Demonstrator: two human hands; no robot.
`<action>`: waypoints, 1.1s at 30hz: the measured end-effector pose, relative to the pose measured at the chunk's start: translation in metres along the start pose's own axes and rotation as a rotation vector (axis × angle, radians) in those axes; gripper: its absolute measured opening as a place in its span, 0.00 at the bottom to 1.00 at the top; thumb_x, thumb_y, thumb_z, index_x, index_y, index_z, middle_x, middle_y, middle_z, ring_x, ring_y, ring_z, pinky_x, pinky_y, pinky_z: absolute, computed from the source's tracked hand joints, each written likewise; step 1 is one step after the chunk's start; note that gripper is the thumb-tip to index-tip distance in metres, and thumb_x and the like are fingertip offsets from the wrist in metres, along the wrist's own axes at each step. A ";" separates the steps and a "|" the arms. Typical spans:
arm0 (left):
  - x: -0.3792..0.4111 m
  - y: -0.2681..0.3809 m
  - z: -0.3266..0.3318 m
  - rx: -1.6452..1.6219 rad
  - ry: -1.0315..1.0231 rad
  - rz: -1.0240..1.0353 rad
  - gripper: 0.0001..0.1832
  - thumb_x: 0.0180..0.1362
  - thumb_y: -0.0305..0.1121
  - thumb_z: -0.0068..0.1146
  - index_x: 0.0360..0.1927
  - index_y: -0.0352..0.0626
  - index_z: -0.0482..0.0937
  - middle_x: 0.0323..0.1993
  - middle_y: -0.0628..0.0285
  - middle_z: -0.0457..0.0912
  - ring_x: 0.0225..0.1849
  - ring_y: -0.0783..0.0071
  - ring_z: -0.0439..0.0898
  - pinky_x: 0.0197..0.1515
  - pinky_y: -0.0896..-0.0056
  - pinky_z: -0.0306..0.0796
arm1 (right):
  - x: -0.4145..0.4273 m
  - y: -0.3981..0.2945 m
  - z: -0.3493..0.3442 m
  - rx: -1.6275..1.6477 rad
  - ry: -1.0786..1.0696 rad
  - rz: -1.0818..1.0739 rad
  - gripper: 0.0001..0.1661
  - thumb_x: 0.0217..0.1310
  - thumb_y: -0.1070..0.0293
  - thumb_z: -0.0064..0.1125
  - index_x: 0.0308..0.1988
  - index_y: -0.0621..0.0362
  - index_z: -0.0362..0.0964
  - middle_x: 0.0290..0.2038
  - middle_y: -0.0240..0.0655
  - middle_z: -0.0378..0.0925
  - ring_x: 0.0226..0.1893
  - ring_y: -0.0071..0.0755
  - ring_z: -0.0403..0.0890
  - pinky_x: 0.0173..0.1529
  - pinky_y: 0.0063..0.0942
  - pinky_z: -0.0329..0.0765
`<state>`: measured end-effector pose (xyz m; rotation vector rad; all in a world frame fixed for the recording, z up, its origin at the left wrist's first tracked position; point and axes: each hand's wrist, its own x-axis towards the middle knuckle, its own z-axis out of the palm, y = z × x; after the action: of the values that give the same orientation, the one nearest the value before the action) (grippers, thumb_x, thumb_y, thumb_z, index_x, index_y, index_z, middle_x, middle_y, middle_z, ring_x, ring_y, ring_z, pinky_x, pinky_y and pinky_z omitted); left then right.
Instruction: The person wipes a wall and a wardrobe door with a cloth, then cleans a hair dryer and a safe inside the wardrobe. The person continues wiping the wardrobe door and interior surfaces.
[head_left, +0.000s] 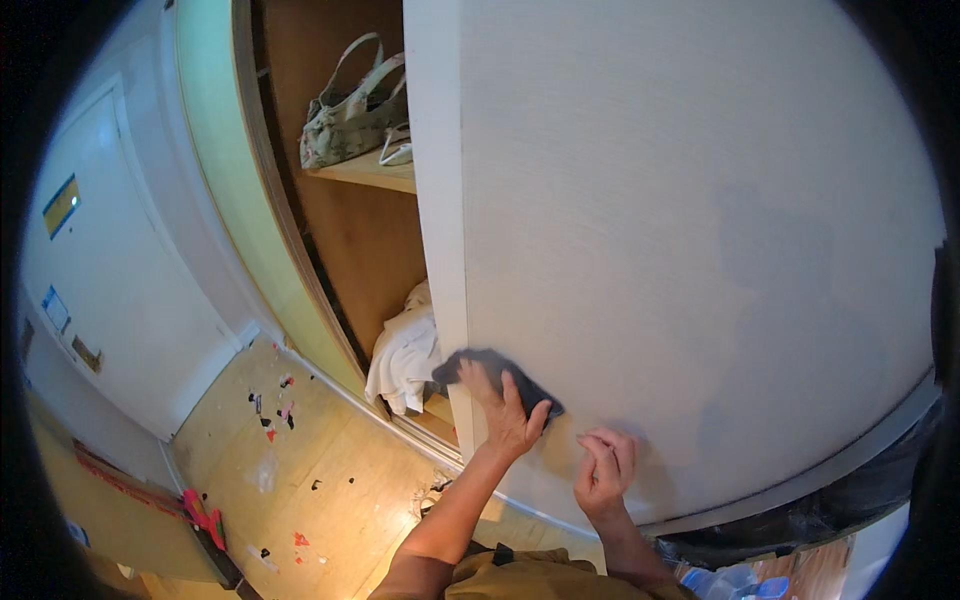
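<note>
My left hand (510, 420) presses a dark cloth (534, 394) flat against the lower left part of a large white sliding door panel (637, 225), near its edge strip. The fingers are spread over the cloth. To the right, my right hand (609, 465) is held close to the panel with its fingers curled, and no object shows in it. Left of the panel, the wardrobe stands partly exposed, with a patterned fabric handbag (349, 124) on its shelf (367, 174) and a white cloth (409, 356) lower down.
Small red and black bits (287, 412) lie scattered on the wooden floor (337, 517). A pink object (204, 517) is at the lower left, by a cardboard box (135, 487). A white door (127, 277) stands far left. Blue-tinted plastic containers (731, 581) sit at the lower right.
</note>
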<state>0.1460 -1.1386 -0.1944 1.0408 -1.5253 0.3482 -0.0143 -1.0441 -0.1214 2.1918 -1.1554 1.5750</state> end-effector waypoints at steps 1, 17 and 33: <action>0.019 0.008 -0.002 -0.001 0.017 0.039 0.50 0.62 0.52 0.54 0.78 0.52 0.35 0.75 0.37 0.28 0.73 0.24 0.33 0.68 0.22 0.33 | 0.000 -0.001 0.000 0.011 0.003 0.005 0.17 0.49 0.87 0.51 0.39 0.60 0.76 0.39 0.41 0.76 0.37 0.45 0.75 0.42 0.38 0.72; -0.051 0.044 0.032 -0.030 -0.264 0.295 0.34 0.60 0.54 0.54 0.70 0.66 0.61 0.75 0.49 0.37 0.75 0.32 0.36 0.66 0.18 0.36 | -0.033 -0.005 0.003 0.213 0.003 0.213 0.14 0.59 0.82 0.53 0.46 0.66 0.72 0.43 0.48 0.77 0.41 0.51 0.79 0.45 0.39 0.77; -0.026 0.033 -0.003 -0.142 -0.464 0.382 0.31 0.53 0.46 0.61 0.62 0.60 0.67 0.64 0.44 0.54 0.63 0.29 0.54 0.59 0.21 0.46 | -0.051 -0.018 0.037 0.254 0.219 0.584 0.18 0.65 0.76 0.51 0.54 0.66 0.66 0.44 0.46 0.70 0.40 0.41 0.76 0.44 0.32 0.75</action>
<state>0.1199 -1.1072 -0.2061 0.7432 -2.1431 0.2656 0.0183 -1.0289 -0.1768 1.8362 -1.7028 2.2329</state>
